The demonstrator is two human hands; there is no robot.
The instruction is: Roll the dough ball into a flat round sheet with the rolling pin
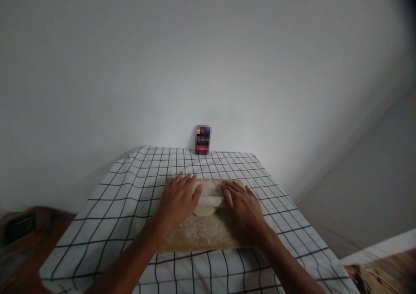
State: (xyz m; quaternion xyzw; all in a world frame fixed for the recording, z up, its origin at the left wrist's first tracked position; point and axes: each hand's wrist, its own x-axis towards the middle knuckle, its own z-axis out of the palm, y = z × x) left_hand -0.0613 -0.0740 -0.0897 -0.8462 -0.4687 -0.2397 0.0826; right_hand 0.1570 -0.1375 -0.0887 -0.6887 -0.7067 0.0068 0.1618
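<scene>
Left hand (178, 197) and right hand (243, 202) are both just lying stretched-out flat over a rolling pin (211, 201) that's sitting across some dough (207, 188).

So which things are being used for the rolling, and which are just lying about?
Being used:
- rolling pin, under the left hand and right hand
- dough, under the pin
- board, under the dough

Just there:
- small pixelated thing by the wall, too blurred to name
- checked cloth, covering the table
</scene>
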